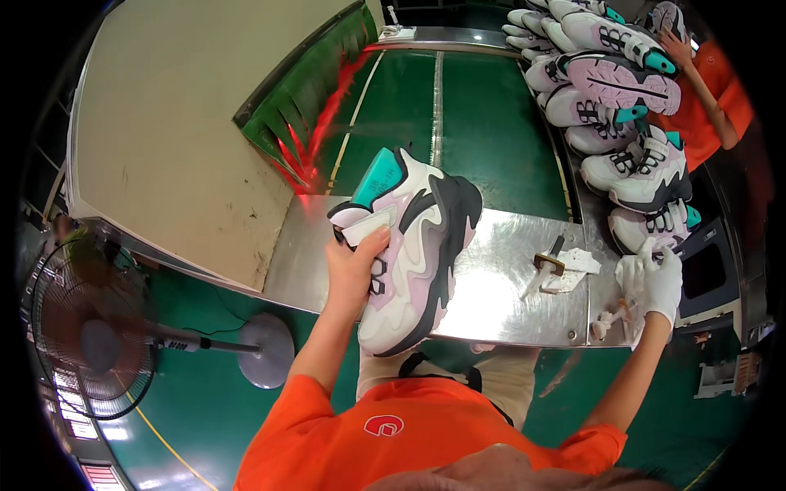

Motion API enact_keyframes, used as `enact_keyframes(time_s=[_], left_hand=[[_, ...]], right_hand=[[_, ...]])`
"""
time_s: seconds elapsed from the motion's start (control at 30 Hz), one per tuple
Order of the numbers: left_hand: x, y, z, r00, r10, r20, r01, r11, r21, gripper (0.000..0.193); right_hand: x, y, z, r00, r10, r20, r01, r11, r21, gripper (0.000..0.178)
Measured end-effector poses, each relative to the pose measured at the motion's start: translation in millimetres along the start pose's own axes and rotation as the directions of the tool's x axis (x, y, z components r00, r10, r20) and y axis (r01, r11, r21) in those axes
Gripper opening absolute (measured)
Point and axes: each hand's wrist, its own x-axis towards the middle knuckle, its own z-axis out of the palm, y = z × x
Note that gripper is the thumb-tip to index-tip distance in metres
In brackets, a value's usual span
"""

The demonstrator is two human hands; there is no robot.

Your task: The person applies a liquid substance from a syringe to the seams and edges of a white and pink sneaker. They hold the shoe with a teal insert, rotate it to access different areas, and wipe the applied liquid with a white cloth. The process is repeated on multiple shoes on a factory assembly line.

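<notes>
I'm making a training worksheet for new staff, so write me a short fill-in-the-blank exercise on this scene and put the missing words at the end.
1. The left hand, gripping a shoe, is ____ rather than gloved.
2. The right hand wears a ____ glove.
3. The pile of shoes is on the person's ____ side.
4. The shirt the person wears is mainly ____.

Missing words: bare; white; right; orange.

Your bare left hand (352, 266) grips, its forearm (323, 348) pointing toward one o'clock; your white-gloved right hand (661, 285) reaches out at three o'clock.
</notes>
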Motion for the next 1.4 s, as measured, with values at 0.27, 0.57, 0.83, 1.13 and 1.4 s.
enact_keyframes(time_s=[0.27, 0.57, 0.83, 1.13, 1.4], left_hand=[[-17, 8, 7, 0.998, -0.043, 0.049, 0.034, 0.984, 0.174, 0.037], [-22, -1, 18, 0.987, -0.129, 0.095, 0.089, 0.935, 0.344, 0.048], [-25, 2, 22, 0.969, -0.234, 0.084, 0.183, 0.899, 0.399, 0.055], [-25, 3, 23, 0.976, -0.196, 0.097, 0.147, 0.914, 0.378, 0.056], [-25, 1, 23, 0.98, -0.158, 0.119, 0.105, 0.926, 0.363, 0.055]], right_hand=[[-68, -62, -30, 0.963, -0.169, -0.209, 0.244, 0.873, 0.421, 0.046], [-174, -160, 18, 0.856, -0.517, -0.014, 0.14, 0.207, 0.968, 0.06], [-172, -180, 27, 0.726, -0.659, -0.199, 0.581, 0.433, 0.689, 0.062], [-170, -164, 31, 0.601, -0.748, -0.283, 0.757, 0.418, 0.502, 0.061], [-162, -152, 37, 0.716, -0.638, -0.283, 0.648, 0.457, 0.609, 0.051]])
